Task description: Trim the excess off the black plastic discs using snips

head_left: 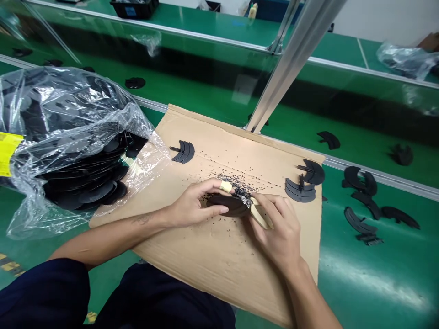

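Observation:
My left hand (199,203) grips a dark, rounded flat plastic part (229,206), thumb on the near face. One of its fingers wears a pale yellow covering. In my right hand (277,224) is a pair of cutting pliers (246,201) with cream-coloured handles, its metal jaws at the part's right edge. Whether the jaws are closed on the plastic cannot be made out. Many small black scraps (236,180) lie scattered on the cardboard sheet (209,260) under and beyond my hands.
A clear plastic bag (78,105) of stacked black parts (85,183) stands at left. Curved black pieces lie on the cardboard, one at left (185,151), two at right (301,189). Several more (360,219) rest on the green table. A metal post (291,68) rises behind the cardboard.

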Tool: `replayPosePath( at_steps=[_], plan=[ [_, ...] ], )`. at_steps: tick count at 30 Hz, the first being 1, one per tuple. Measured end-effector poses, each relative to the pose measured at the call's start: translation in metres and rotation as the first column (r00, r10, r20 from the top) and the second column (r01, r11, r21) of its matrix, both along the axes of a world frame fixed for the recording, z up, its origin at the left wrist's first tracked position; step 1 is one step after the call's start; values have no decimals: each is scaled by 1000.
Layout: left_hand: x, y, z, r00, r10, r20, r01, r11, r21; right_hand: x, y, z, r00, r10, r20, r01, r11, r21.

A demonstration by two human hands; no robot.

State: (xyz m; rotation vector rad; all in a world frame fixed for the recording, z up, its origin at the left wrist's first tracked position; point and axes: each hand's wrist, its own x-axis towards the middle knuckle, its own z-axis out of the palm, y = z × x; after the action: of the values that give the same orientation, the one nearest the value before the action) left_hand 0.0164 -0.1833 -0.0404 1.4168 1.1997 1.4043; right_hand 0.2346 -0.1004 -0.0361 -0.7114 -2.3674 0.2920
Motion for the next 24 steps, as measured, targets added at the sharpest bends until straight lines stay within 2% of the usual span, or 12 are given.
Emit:
replayPosePath(
  at_steps=[4, 11, 15, 19, 21, 24],
  plan=[
    [0, -1, 1, 999, -10, 45, 11, 1000, -22, 0, 1, -2, 1000, -2, -13, 2, 1000, 8],
    [-1, 0, 7, 998, -12, -67, 16, 998, 54, 1, 3, -4, 1000, 2, -10, -2, 1000, 3],
    [0, 0, 7, 998, -30, -60, 34, 997, 75, -1, 3, -3, 999, 0, -32, 0, 1000, 20],
    [1, 0, 6, 999, -25, -41, 29, 995, 98, 2, 3, -1, 990, -73, -122, 84, 993, 84],
    [1, 1, 5, 999, 0, -45, 5, 994, 109, 4, 3, -2, 993, -98, -68, 103, 992, 76],
    [0, 4, 3, 998, 39, -42, -32, 985, 171, 6, 7, -4, 995, -79, 54, 80, 997, -17]
  ],
)
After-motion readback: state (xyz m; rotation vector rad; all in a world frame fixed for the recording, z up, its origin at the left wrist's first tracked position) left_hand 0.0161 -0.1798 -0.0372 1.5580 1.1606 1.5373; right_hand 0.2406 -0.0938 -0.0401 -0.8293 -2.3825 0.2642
